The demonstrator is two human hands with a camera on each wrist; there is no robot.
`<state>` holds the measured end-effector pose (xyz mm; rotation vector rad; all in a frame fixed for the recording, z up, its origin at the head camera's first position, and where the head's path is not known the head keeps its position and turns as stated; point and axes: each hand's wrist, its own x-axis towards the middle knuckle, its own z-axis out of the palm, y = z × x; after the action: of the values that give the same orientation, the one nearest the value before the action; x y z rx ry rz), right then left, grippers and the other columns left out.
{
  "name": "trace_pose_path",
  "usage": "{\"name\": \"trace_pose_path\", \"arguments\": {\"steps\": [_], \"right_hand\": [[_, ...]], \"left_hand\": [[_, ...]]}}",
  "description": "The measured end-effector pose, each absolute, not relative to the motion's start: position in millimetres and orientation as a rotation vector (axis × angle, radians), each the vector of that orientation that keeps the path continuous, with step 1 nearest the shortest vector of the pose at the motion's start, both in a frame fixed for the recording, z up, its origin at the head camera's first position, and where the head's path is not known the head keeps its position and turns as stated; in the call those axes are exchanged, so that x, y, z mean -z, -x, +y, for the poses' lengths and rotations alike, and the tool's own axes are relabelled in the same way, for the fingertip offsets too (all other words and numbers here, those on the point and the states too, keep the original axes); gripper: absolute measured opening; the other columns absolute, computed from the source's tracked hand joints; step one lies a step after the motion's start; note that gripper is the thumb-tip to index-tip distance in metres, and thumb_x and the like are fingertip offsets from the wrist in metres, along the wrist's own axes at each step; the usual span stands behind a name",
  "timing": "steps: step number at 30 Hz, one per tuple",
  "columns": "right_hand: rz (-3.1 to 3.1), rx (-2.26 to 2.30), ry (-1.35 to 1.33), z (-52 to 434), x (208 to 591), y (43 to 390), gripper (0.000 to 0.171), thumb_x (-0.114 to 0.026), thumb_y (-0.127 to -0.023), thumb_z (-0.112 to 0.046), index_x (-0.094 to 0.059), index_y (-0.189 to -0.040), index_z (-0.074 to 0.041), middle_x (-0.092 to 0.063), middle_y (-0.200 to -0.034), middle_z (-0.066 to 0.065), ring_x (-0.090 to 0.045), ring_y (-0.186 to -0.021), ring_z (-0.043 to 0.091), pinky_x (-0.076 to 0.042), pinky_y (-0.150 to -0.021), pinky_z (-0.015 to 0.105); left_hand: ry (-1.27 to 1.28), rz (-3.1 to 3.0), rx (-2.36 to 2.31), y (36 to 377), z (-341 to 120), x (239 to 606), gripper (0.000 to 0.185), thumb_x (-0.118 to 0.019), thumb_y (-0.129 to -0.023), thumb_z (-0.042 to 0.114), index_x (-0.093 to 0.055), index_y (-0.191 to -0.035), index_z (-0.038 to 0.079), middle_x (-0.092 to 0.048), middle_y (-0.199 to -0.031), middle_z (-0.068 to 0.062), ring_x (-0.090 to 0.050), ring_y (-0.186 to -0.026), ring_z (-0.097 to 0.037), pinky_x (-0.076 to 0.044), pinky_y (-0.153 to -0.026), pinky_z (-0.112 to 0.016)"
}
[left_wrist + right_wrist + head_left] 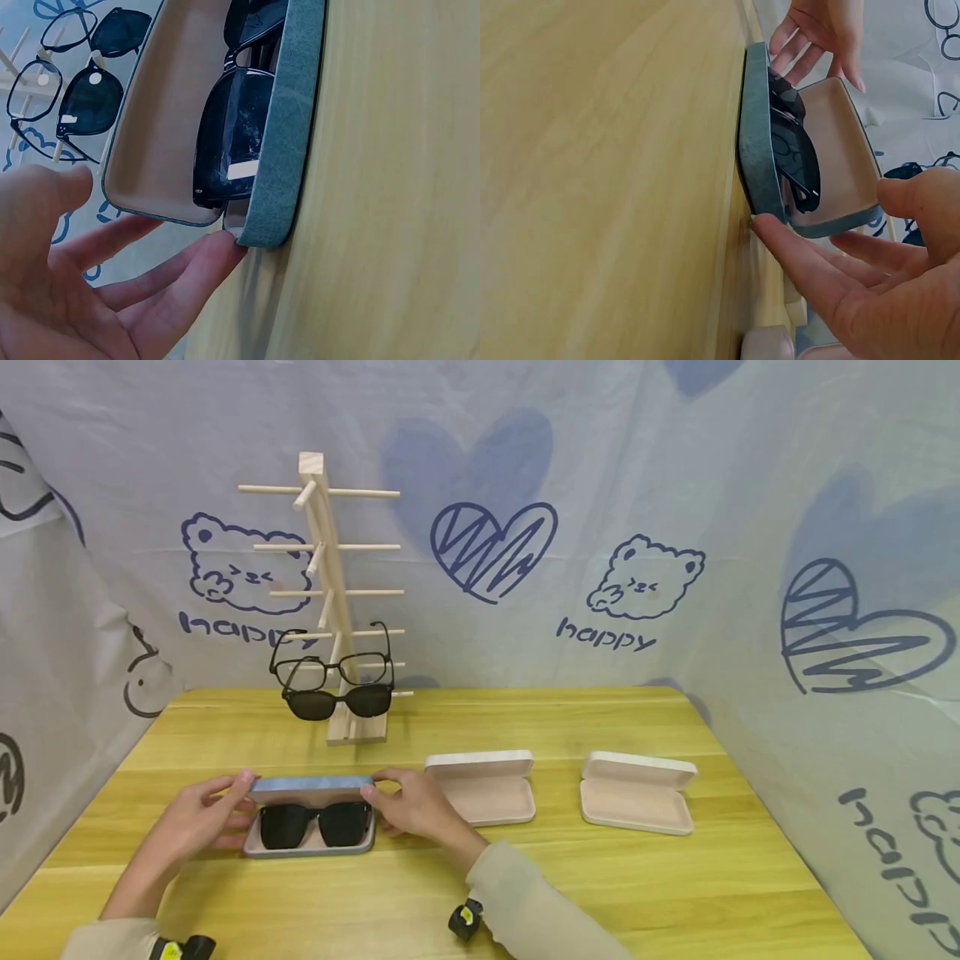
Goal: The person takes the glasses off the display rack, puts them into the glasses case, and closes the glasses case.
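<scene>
A: Where do you have the case right now?

B: The blue case (309,817) sits on the yellow table (525,877), near my edge, with its lid (311,787) raised partway. The dark sunglasses (317,823) lie folded inside the tray, lenses up. My left hand (197,823) is at the left end and my right hand (417,808) at the right end.

A: And the fingers?

B: Spread and fairly straight on both sides. In the left wrist view one fingertip (222,244) touches the corner of the base; in the right wrist view a finger (780,241) lies along the base's end, with the thumb up by the lid's edge. I'm steadying it, not clamping it.

A: What worries you?

B: The lid, I'd say. A sprung lid could drop and nip my fingertips at the two ends. Also, if the glasses sit a little proud of the tray, the lid might press on a lens or a temple.

A: Anything nearby at risk?

B: The open white case (483,787) is just beside my right hand, so a wide elbow could nudge it. The second white case (637,792) and the wooden rack (337,610) with its two pairs stand well apart.
</scene>
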<state>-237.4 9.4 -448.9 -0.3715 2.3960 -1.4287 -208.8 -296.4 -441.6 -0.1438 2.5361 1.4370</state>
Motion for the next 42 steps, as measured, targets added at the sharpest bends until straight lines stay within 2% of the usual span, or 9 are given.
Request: {"name": "trace_pose_path", "arguments": {"steps": [3,9,13,23,33,37,42], "right_hand": [[2.363,1.459,0.355,7.6,448.5,235.8,0.047,-0.064,-0.103,-0.038,-0.063,-0.141,-0.009,-0.079,-0.091,0.016,-0.077,-0.068,0.028,-0.063,-0.06,0.034],[2.33,1.479,0.335,5.6,446.0,235.0,0.05,-0.063,-0.103,-0.04,-0.061,-0.142,-0.009,-0.08,-0.104,0.015,-0.079,-0.076,0.029,-0.064,-0.068,0.036],[2.332,1.496,0.339,3.5,447.0,235.2,0.05,-0.062,-0.104,-0.041,-0.062,-0.142,-0.009,-0.079,-0.108,0.016,-0.079,-0.076,0.03,-0.064,-0.068,0.037],[2.434,1.461,0.246,-3.7,446.9,235.0,0.042,-0.062,-0.1,-0.052,-0.072,-0.122,-0.017,-0.076,-0.087,0.008,-0.077,-0.065,0.025,-0.061,-0.061,0.034],[2.362,1.491,0.271,0.7,443.5,235.0,0.031,-0.07,-0.097,-0.044,-0.073,-0.113,-0.017,-0.077,-0.09,0.008,-0.077,-0.069,0.027,-0.063,-0.064,0.037],[2.37,1.474,0.281,0.9,442.1,233.0,0.025,-0.073,-0.096,-0.04,-0.073,-0.108,-0.017,-0.076,-0.087,0.007,-0.076,-0.071,0.025,-0.062,-0.065,0.037],[2.366,1.468,0.294,1.3,441.9,231.5,0.022,-0.076,-0.095,-0.034,-0.074,-0.108,-0.016,-0.076,-0.085,0.008,-0.074,-0.073,0.024,-0.06,-0.063,0.033]], "left_hand": [[0.166,2.513,-1.417,208.7,-296.2,440.9,0.085,-0.042,-0.107,0.055,-0.031,-0.154,-0.015,-0.062,-0.132,-0.037,-0.074,-0.109,-0.03,-0.065,-0.08,-0.037],[0.182,2.529,-1.34,209.5,-296.7,438.5,0.089,-0.043,-0.105,0.061,-0.035,-0.153,-0.013,-0.063,-0.133,-0.034,-0.075,-0.105,-0.03,-0.065,-0.081,-0.039],[0.188,2.486,-1.382,208.8,-297.3,439.2,0.089,-0.045,-0.105,0.06,-0.032,-0.155,-0.013,-0.06,-0.136,-0.036,-0.075,-0.107,-0.03,-0.065,-0.082,-0.039],[0.166,2.411,-1.468,207.0,-299.4,440.7,0.082,-0.048,-0.108,0.05,-0.027,-0.156,-0.013,-0.059,-0.135,-0.038,-0.073,-0.108,-0.029,-0.065,-0.083,-0.039],[0.138,2.348,-1.473,204.9,-304.2,439.7,0.08,-0.052,-0.107,0.048,-0.027,-0.158,-0.008,-0.051,-0.144,-0.041,-0.071,-0.114,-0.03,-0.064,-0.087,-0.039],[0.101,2.341,-1.487,201.9,-305.4,439.7,0.072,-0.053,-0.107,0.043,-0.034,-0.157,-0.006,-0.045,-0.149,-0.042,-0.07,-0.117,-0.031,-0.064,-0.088,-0.039],[0.054,2.354,-1.494,200.9,-307.8,441.1,0.062,-0.055,-0.108,0.034,-0.041,-0.153,-0.008,-0.046,-0.148,-0.042,-0.071,-0.116,-0.032,-0.064,-0.088,-0.04]]}}
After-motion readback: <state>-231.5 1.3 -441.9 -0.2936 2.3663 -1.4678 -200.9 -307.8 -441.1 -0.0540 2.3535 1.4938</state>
